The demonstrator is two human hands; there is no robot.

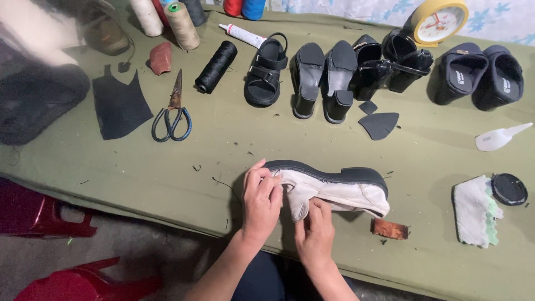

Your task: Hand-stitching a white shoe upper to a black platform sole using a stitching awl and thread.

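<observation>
Lying sole-outward on the olive cloth-covered table [167, 167], white leather shoe with thick black sole [334, 187] shows its upper. Left hand [261, 203] clamps the toe steady; right hand [315, 231] pinches the tongue flap.

A white glue tube [243, 35] with a red cap lies slanted near the far edge of the olive-green worktop [139, 167], between the thread spools and the black sandal; dark print runs along its side. A round black tin lid [509, 189] rests at the right, just beside a white cloth. Small pale labels [460, 77] show inside the two dark slippers at the far right. No signs or screens appear.
</observation>
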